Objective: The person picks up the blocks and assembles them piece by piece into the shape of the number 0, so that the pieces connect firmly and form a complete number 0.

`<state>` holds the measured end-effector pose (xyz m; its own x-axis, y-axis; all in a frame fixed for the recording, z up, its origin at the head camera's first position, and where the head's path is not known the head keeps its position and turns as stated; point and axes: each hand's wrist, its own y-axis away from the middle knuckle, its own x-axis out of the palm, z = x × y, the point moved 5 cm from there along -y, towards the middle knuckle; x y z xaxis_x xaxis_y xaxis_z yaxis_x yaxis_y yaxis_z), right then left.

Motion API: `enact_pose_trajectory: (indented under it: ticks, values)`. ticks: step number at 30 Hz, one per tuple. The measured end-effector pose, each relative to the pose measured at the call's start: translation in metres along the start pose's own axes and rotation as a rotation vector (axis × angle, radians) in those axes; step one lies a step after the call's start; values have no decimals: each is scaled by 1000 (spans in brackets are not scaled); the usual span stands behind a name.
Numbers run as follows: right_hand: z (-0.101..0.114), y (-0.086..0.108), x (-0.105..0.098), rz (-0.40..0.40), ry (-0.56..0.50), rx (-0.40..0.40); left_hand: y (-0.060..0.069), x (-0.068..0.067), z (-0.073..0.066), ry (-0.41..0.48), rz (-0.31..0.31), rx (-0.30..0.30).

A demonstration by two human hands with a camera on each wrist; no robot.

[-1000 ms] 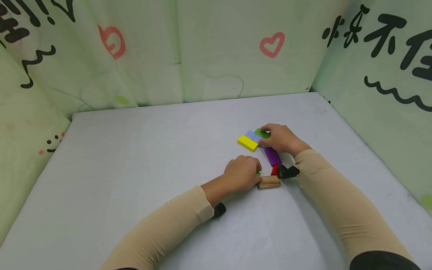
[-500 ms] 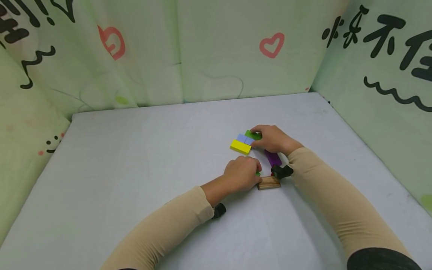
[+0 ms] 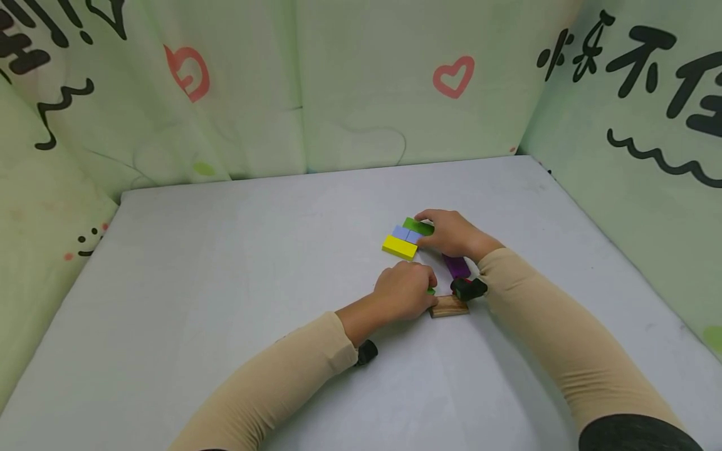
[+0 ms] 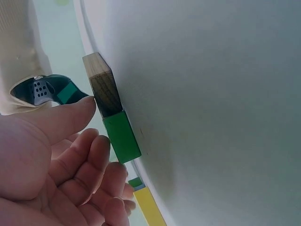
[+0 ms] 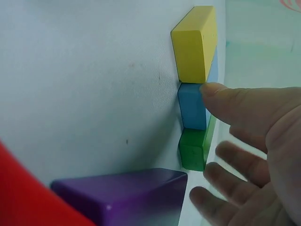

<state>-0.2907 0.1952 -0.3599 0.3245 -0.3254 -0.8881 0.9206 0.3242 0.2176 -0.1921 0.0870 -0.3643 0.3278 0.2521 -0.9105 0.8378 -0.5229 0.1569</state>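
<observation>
On the right half of the table (image 3: 225,282), the right hand (image 3: 454,232), fingers loosely spread, touches with its thumb a blue block (image 5: 193,107) between a yellow block (image 5: 190,56) and a green block (image 5: 192,149). Nearer the front edge, the left hand (image 3: 402,288), fingers relaxed, touches a wooden block (image 3: 449,307) adjoining a second green block (image 4: 122,136).

Soft, even light falls over the head view, leaving the pale table (image 3: 225,269) greyish, with faint shadows beneath the left sleeve (image 3: 282,376) and right sleeve (image 3: 564,338). The left wrist view is dimmer and hazy, darkening rightward. The right wrist view looks teal-tinted; a red shape (image 5: 33,193) blurs at lower left, and a tiny glint marks the purple block (image 5: 146,202).
</observation>
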Motion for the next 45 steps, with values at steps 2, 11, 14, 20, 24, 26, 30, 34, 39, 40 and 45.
enact_pose_trajectory:
  ticks: [2,11,14,20,24,26,30,34,39,40,45]
  values:
    - [0,0,0,-11,16,-5,0,0,0,3,3,-3]
    - [2,0,-3,-39,44,8,0,-1,0,9,-1,-4]
    - [3,1,-3,-36,38,8,0,0,0,17,1,-2]
    - [2,3,-2,-24,-20,19,0,0,0,28,5,-3]
    - [2,3,-2,-28,-28,26,0,-1,0,36,6,1]
    - [1,2,-2,-30,-33,29,0,-1,-1,37,5,4]
    - [0,1,-1,-32,-37,34,0,0,0,37,3,10]
    - [1,0,-1,-41,-26,37,0,-1,0,37,1,10]
    - [3,-2,-2,-62,4,39,0,-1,0,30,-2,5]
    - [4,-2,-2,-64,11,42,0,-1,0,29,-4,6]
    - [5,-4,0,-73,39,59,0,0,0,24,-13,12]
